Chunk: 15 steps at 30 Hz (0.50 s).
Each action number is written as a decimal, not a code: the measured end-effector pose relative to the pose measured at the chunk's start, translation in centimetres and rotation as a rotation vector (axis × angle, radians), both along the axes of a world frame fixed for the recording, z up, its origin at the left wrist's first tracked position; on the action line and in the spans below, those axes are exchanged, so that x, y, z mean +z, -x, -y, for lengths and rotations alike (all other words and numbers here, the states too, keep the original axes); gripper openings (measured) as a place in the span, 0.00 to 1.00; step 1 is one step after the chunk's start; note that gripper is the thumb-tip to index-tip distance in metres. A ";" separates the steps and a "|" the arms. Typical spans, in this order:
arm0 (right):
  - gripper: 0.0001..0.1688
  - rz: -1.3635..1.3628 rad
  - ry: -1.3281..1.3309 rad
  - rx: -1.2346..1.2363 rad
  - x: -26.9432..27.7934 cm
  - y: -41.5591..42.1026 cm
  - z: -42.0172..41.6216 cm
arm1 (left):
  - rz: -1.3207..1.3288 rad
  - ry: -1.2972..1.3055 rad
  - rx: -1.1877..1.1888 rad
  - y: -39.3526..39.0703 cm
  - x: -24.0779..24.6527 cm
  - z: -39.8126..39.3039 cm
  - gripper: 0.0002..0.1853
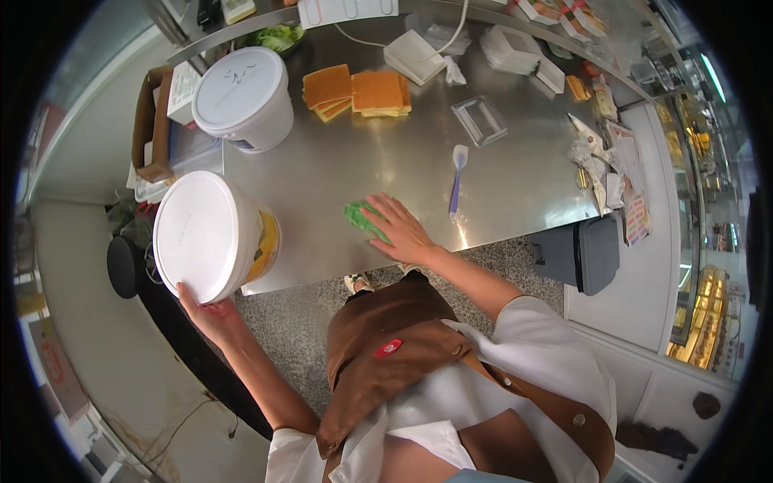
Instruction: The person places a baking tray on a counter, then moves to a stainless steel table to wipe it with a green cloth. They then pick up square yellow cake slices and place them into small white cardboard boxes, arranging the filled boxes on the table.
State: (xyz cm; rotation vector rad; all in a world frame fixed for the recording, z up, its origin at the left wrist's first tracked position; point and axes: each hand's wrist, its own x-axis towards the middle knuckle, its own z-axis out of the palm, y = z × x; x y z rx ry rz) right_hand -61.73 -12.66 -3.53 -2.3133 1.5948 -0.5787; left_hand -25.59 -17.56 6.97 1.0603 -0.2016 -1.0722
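My left hand [211, 314] grips the near lower side of a large white lidded plastic bucket [199, 235], which is tilted at the left front of the stainless steel table [314, 241]. Under my right hand [395, 226] a green cloth [362, 216] is pressed flat on the table, fingers spread over it. To its right lies a spatula [458, 181] with a purple handle and pale head. Beyond it is a clear plastic tray [480, 121]. Stacks of sponge cake slices [380, 93] lie farther back, beside a second white lidded bucket [247, 96].
White containers [416, 57] and stacked clear boxes [510, 51] stand along the back. A cardboard box [154, 121] is at the back left. Wrappers and a piping bag [595, 145] lie near the right edge. A grey bin [580, 253] stands below.
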 end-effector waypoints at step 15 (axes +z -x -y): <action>0.41 1.565 -1.201 -0.936 -13.8 8.0 -33.2 | 0.127 -0.262 -0.292 5.2 -5.5 -1.7 0.42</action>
